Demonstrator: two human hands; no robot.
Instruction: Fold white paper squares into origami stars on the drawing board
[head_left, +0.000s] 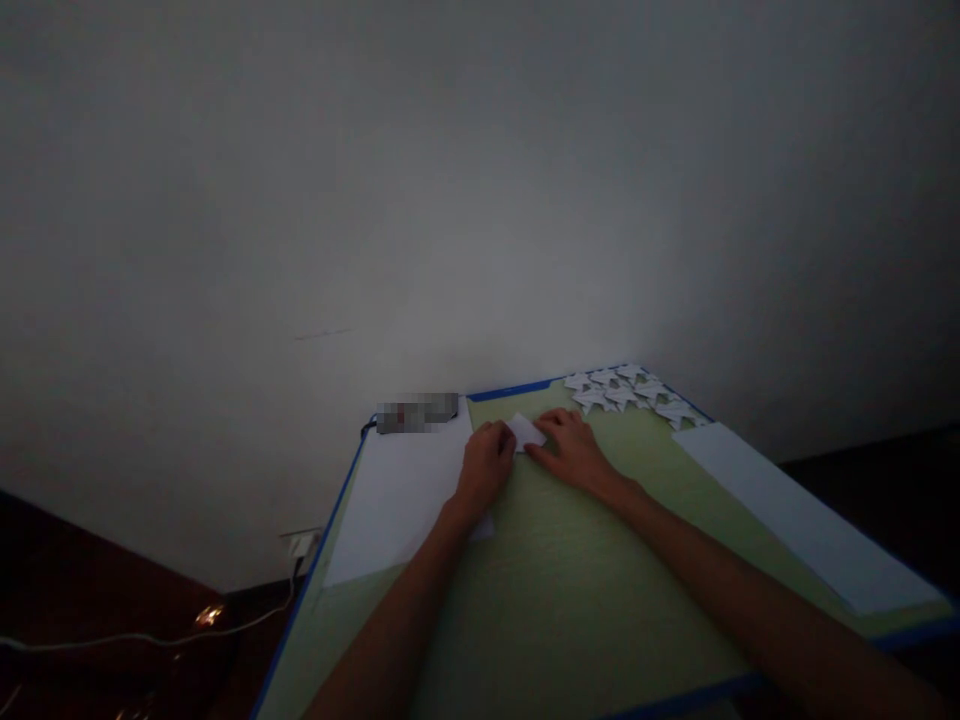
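A small folded piece of white paper (525,432) is held between my two hands above the green tabletop (577,590). My left hand (486,460) pinches its left corner, the fingers curled. On the paper's right side, my right hand (574,447) grips the edge between thumb and forefinger. Beneath and beside my left forearm lies a large white sheet (397,490). A small bit of white paper (484,528) shows just right of that forearm, partly hidden by it.
Several folded paper stars (621,396) lie at the far right corner. A long white paper strip (802,520) runs along the right edge. A blurred-out dark object (417,413) rests at the far left. Behind the table stands a grey wall (480,200); a white cable (150,638) hangs at left.
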